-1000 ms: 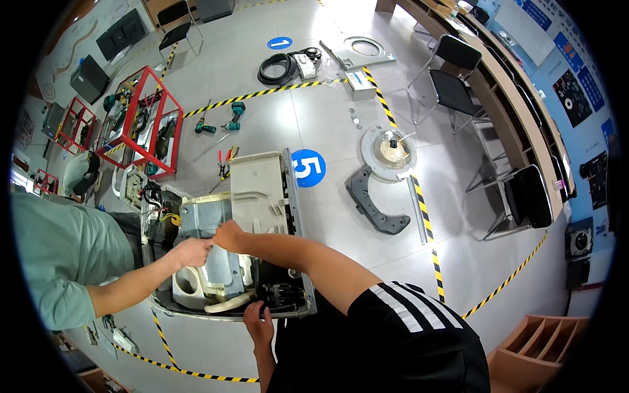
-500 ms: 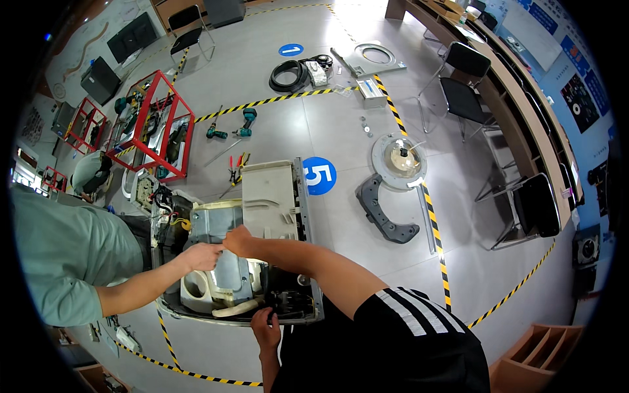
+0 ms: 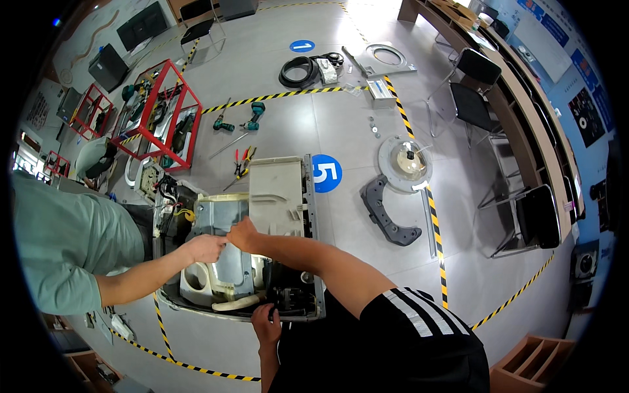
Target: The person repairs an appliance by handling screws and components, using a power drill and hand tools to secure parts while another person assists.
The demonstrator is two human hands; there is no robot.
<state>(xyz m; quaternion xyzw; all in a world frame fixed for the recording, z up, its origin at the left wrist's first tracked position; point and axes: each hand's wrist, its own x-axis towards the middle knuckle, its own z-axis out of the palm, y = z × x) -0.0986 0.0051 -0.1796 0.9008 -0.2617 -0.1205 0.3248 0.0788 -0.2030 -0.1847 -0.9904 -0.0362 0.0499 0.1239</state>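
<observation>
An opened washing machine casing (image 3: 310,229) lies before me with its inner parts showing. Over the grey metal plate (image 3: 229,265) inside it, my right hand (image 3: 243,234) is closed in a fist. Its fingers meet the hand (image 3: 208,248) of a co-worker in a green shirt, who reaches in from the left; whatever is between these two hands is hidden. At the casing's near edge my left hand (image 3: 265,325) has its fingers curled by a small dark part I cannot make out. Close by are a pale hose (image 3: 237,303) and a dark motor-like part (image 3: 293,300).
Beyond the casing lie pliers (image 3: 244,164) and two cordless drills (image 3: 254,116). A red tool cart (image 3: 171,111) stands at the left. A dark curved counterweight (image 3: 386,213) and a round glass door (image 3: 410,164) lie at the right, near chairs (image 3: 473,98) and a long desk (image 3: 517,92).
The whole view has shifted slightly. My right hand stays against the co-worker's hand over the metal plate, and my left hand remains at the casing's near edge.
</observation>
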